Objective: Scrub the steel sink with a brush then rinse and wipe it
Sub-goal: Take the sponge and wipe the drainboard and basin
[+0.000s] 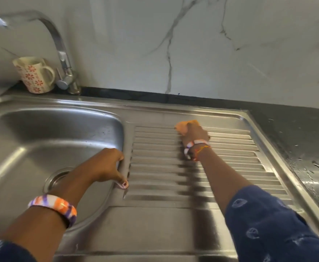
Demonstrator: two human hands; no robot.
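Observation:
The steel sink (32, 129) has a deep bowl on the left and a ribbed drainboard (154, 167) on the right. My right hand (194, 136) grips an orange cloth or sponge (182, 126) and presses it on the far part of the ribs. My left hand (110, 167) rests on the ridge between bowl and drainboard, its thumb lying on the steel and its fingers curled over the bowl's edge. The drain (57, 179) shows partly behind my left forearm.
A chrome tap (62, 55) rises at the back left, its spout arching left. A flower-patterned mug (35, 74) stands beside it. Dark countertop (306, 144) with water drops lies to the right. A marble wall (192, 44) closes the back.

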